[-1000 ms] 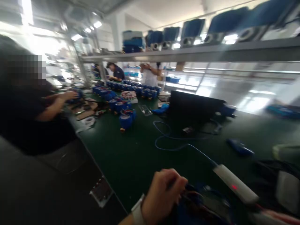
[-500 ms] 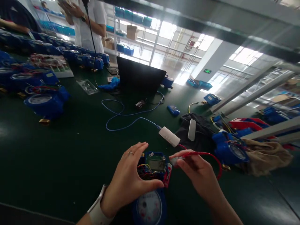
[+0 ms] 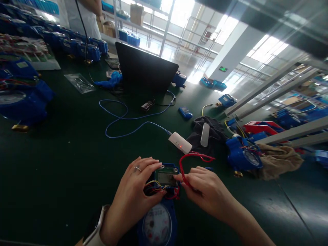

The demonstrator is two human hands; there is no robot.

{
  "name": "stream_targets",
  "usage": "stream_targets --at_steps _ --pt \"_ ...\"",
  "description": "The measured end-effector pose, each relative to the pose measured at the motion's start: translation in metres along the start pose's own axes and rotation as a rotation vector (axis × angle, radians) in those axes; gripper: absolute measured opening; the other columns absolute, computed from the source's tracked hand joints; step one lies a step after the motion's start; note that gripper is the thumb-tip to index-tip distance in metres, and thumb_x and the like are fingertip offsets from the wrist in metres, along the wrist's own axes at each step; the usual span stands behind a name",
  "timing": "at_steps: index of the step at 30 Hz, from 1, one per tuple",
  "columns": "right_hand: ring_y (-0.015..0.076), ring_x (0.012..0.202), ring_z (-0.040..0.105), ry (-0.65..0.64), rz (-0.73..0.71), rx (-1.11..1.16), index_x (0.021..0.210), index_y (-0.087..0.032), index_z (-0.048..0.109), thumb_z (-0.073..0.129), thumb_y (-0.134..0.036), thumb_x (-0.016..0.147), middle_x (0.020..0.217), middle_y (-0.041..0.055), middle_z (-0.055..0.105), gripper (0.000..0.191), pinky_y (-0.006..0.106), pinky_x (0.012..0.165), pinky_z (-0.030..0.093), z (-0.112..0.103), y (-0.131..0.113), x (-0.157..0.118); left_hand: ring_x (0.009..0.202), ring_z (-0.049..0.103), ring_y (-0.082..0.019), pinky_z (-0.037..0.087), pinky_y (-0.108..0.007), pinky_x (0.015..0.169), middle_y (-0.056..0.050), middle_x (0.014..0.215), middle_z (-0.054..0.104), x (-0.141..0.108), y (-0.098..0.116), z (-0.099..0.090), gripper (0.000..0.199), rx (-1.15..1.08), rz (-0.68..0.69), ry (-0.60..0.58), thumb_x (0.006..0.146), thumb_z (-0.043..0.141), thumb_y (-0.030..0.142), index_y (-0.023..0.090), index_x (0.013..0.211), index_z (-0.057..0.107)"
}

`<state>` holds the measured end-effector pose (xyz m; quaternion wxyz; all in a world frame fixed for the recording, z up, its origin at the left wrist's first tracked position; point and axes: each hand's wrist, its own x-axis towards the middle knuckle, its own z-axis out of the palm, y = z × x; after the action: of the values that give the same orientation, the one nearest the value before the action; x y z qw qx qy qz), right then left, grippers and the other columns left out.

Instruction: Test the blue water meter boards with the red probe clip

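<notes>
A blue water meter (image 3: 156, 223) with a round dial lies at the front of the table. Its upper box shows a circuit board with a small display (image 3: 166, 177) and loose coloured wires. My left hand (image 3: 137, 191) is curved around the left side of that box, fingers along the top and thumb at the lower edge. Closed on a red cable (image 3: 182, 165), my right hand (image 3: 205, 191) is against the box's right side, index fingertip over the display's edge. The cable's end is hidden by the fingers. Behind lies a white adapter box (image 3: 180, 142) with a lit red light.
A dark laptop (image 3: 147, 68) stands at the back, with a blue cable (image 3: 123, 118) looping to the adapter. More blue meters (image 3: 23, 99) fill the left; another meter (image 3: 243, 159) sits right beside a brown cloth (image 3: 279, 160). A person (image 3: 82, 17) stands behind.
My right hand has moved left onto the box with the red cable, which now arches upward. The adapter's red light shows now. The view has shifted slightly.
</notes>
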<state>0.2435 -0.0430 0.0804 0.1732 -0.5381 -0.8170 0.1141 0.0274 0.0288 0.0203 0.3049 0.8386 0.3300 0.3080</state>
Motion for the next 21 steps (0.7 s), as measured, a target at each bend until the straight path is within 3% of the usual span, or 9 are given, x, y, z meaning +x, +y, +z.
stream_targets --at_steps 5,11,17,21 --pt "0.0120 0.051 0.045 0.003 -0.110 -0.083 0.069 -0.019 0.054 0.046 -0.019 0.101 0.058 -0.0012 0.058 0.033 0.028 0.055 0.032 0.001 0.004 0.000 0.111 0.065 -0.033 0.046 -0.063 0.101 -0.011 0.118 0.069 -0.002 0.001 0.000 0.049 0.015 0.037 0.034 0.070 0.076 0.019 0.021 0.116 0.059" --pt "0.0120 0.050 0.043 -0.081 -0.097 0.010 0.064 -0.019 0.049 0.040 -0.025 0.103 0.055 -0.0012 0.053 0.040 0.026 0.053 0.032 -0.007 0.008 0.004 0.113 0.063 -0.032 0.047 -0.064 0.100 -0.010 0.120 0.066 -0.005 0.001 0.001 0.050 -0.005 0.086 0.064 0.071 0.076 0.013 0.023 0.114 0.055" --pt "0.0142 0.059 0.055 -0.148 -0.008 0.172 0.080 -0.016 0.062 0.043 -0.040 0.103 0.066 0.0026 0.063 0.038 0.025 0.058 0.039 -0.007 0.011 0.002 0.113 0.061 -0.030 0.047 -0.063 0.102 -0.010 0.119 0.061 -0.008 0.003 0.000 0.052 -0.005 0.150 0.078 0.071 0.074 0.006 0.023 0.114 0.052" --pt "0.0136 0.057 0.053 -0.101 -0.009 0.143 0.082 -0.016 0.060 0.043 -0.034 0.103 0.065 0.0016 0.061 0.032 0.025 0.055 0.037 -0.004 0.010 0.002 0.115 0.059 -0.031 0.049 -0.061 0.101 -0.011 0.121 0.058 -0.011 0.005 0.000 0.053 0.009 0.168 0.094 0.070 0.074 0.003 0.022 0.114 0.051"
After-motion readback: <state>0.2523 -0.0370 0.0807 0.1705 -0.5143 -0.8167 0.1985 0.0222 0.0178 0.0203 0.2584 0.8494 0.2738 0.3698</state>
